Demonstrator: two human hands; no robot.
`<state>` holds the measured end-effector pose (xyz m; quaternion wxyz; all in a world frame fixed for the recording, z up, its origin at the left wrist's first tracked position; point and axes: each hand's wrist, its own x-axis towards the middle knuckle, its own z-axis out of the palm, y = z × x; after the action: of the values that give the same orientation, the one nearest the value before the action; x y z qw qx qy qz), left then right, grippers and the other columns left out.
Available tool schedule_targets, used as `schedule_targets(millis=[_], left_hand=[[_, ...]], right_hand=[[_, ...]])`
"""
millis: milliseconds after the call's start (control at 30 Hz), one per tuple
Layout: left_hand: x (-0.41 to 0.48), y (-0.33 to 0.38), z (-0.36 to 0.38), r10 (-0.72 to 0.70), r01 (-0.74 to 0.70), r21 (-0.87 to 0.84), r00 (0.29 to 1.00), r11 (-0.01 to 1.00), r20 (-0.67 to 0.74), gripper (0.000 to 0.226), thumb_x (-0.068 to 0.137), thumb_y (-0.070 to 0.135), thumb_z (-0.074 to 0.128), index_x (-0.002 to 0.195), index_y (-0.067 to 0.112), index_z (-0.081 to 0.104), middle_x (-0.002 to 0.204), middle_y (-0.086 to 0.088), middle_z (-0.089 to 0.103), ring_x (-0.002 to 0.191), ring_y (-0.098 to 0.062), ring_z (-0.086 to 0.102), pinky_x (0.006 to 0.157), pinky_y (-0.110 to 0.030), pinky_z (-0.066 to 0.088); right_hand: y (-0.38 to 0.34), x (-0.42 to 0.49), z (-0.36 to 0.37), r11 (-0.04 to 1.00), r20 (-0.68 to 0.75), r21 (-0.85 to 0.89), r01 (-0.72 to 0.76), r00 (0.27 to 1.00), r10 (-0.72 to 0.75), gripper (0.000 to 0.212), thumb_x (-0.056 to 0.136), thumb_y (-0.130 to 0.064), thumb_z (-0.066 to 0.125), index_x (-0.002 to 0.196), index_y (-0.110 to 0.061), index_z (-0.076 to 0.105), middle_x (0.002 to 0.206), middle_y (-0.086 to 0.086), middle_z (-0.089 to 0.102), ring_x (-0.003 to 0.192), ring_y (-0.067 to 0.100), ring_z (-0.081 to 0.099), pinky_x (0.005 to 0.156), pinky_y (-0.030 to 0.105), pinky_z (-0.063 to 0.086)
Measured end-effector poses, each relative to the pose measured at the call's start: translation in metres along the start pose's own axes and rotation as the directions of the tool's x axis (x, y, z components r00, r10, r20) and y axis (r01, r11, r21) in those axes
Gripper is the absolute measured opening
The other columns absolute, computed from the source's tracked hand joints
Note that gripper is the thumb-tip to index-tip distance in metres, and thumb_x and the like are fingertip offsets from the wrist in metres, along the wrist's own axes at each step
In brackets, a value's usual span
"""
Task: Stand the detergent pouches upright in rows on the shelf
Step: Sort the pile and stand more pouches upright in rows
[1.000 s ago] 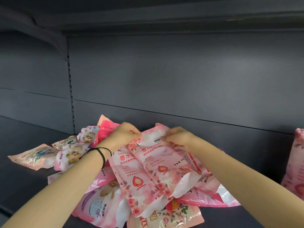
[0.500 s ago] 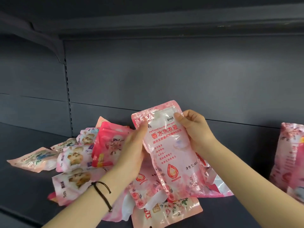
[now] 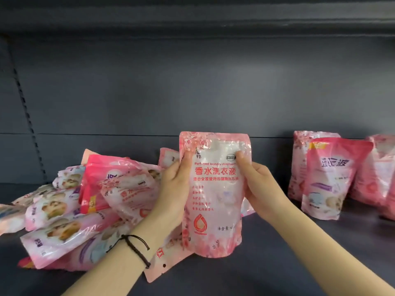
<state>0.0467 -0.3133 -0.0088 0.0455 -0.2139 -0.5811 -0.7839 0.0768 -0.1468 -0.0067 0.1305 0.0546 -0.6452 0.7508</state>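
Note:
I hold a pink detergent pouch [image 3: 213, 195] upright in the middle of the view, its printed front facing me. My left hand [image 3: 174, 189] grips its left edge and my right hand [image 3: 256, 182] grips its right edge, thumbs on the front. A loose pile of pink pouches [image 3: 85, 210] lies flat and overlapping to the left, on the dark shelf [image 3: 277, 263]. At the right, several pouches [image 3: 329, 178] stand upright against the back panel.
The dark back panel [image 3: 192, 92] closes the shelf behind, with a slotted upright [image 3: 27, 116] at the left. An upper shelf [image 3: 192, 20] hangs overhead. Bare shelf surface shows between the held pouch and the standing pouches.
Both hands lifted one pouch out of the pile and turned it upright. It has moved rightward, and the view has panned right, bringing the standing pouches into sight.

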Motion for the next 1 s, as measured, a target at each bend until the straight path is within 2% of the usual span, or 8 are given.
schedule_targets(millis=[133, 333, 400, 600, 733, 800, 900, 1000], left_hand=[[-0.002, 0.001, 0.043, 0.012, -0.011, -0.020, 0.996, 1.000, 0.087, 0.040, 0.089, 0.055, 0.048, 0.096, 0.023, 0.072, 0.095, 0.004, 0.075, 0.089, -0.010, 0.071, 0.064, -0.017, 0.055], [-0.009, -0.027, 0.131, -0.007, 0.011, -0.035, 0.993, 0.999, 0.121, 0.037, 0.087, 0.058, 0.048, 0.079, 0.032, 0.074, 0.089, 0.004, 0.076, 0.081, -0.009, 0.072, 0.060, -0.018, 0.055], [-0.012, -0.041, 0.161, -0.005, 0.010, -0.036, 0.991, 0.999, 0.131, 0.036, 0.088, 0.057, 0.047, 0.078, 0.036, 0.074, 0.094, 0.002, 0.075, 0.085, -0.010, 0.071, 0.066, -0.021, 0.058], [-0.028, -0.078, 0.229, 0.010, -0.006, -0.046, 0.996, 0.999, 0.089, 0.028, 0.095, 0.045, 0.047, 0.089, 0.032, 0.071, 0.096, 0.003, 0.074, 0.090, -0.009, 0.070, 0.069, -0.016, 0.054], [-0.044, -0.083, 0.239, 0.086, -0.088, 0.033, 0.993, 0.996, 0.082, 0.020, 0.093, 0.041, 0.052, 0.109, 0.033, 0.062, 0.103, 0.015, 0.071, 0.096, 0.001, 0.066, 0.070, -0.010, 0.051], [-0.055, -0.088, 0.231, 0.112, -0.126, 0.117, 0.986, 0.985, 0.126, 0.038, 0.089, 0.038, 0.059, 0.125, 0.043, 0.046, 0.111, 0.022, 0.067, 0.103, 0.006, 0.062, 0.073, -0.008, 0.048], [-0.073, -0.100, 0.211, 0.070, -0.124, 0.289, 0.979, 0.949, 0.190, 0.080, 0.084, 0.029, 0.071, 0.129, 0.068, 0.018, 0.119, 0.020, 0.056, 0.102, 0.007, 0.060, 0.072, -0.007, 0.049], [-0.082, -0.112, 0.201, -0.012, -0.118, 0.439, 0.959, 0.891, 0.282, 0.100, 0.082, 0.016, 0.074, 0.126, 0.075, 0.007, 0.122, 0.027, 0.044, 0.100, 0.006, 0.062, 0.067, -0.004, 0.047]], right_hand=[[-0.018, -0.019, -0.033, 0.994, -0.070, 0.064, 0.085, 0.994, -0.081, 0.047, 0.082, -0.052, 0.057, 0.094, -0.010, 0.075, 0.103, 0.011, 0.074, 0.096, 0.025, 0.071, 0.076, 0.034, 0.059], [-0.036, -0.044, -0.108, 0.990, -0.171, 0.108, 0.094, 0.982, -0.074, 0.043, 0.078, -0.052, 0.060, 0.081, -0.012, 0.077, 0.098, 0.012, 0.074, 0.091, 0.026, 0.072, 0.068, 0.036, 0.059], [-0.040, -0.052, -0.138, 0.992, -0.176, 0.086, 0.091, 0.982, -0.075, 0.045, 0.079, -0.052, 0.058, 0.081, -0.011, 0.077, 0.097, 0.012, 0.075, 0.088, 0.026, 0.073, 0.064, 0.036, 0.059], [-0.037, -0.070, -0.212, 0.993, -0.250, -0.062, 0.101, 0.962, -0.114, 0.043, 0.085, -0.050, 0.056, 0.081, -0.013, 0.077, 0.095, 0.009, 0.075, 0.087, 0.022, 0.073, 0.062, 0.029, 0.058], [-0.031, -0.084, -0.238, 0.979, -0.172, -0.143, 0.146, 0.970, -0.170, 0.029, 0.093, -0.039, 0.055, 0.103, -0.015, 0.069, 0.101, 0.002, 0.075, 0.093, 0.017, 0.072, 0.069, 0.024, 0.057], [-0.023, -0.095, -0.245, 0.953, -0.100, -0.248, 0.173, 0.974, -0.203, 0.021, 0.091, -0.028, 0.062, 0.111, -0.023, 0.061, 0.105, -0.004, 0.073, 0.096, 0.013, 0.070, 0.073, 0.023, 0.057], [-0.005, -0.108, -0.252, 0.911, -0.040, -0.393, 0.124, 0.988, -0.151, 0.055, 0.085, -0.012, 0.070, 0.128, -0.031, 0.041, 0.111, -0.006, 0.067, 0.096, 0.011, 0.068, 0.075, 0.028, 0.059], [0.007, -0.111, -0.253, 0.834, -0.001, -0.542, 0.102, 0.993, -0.122, 0.082, 0.083, -0.006, 0.069, 0.143, -0.030, 0.019, 0.114, -0.007, 0.062, 0.093, 0.011, 0.067, 0.075, 0.032, 0.059]])
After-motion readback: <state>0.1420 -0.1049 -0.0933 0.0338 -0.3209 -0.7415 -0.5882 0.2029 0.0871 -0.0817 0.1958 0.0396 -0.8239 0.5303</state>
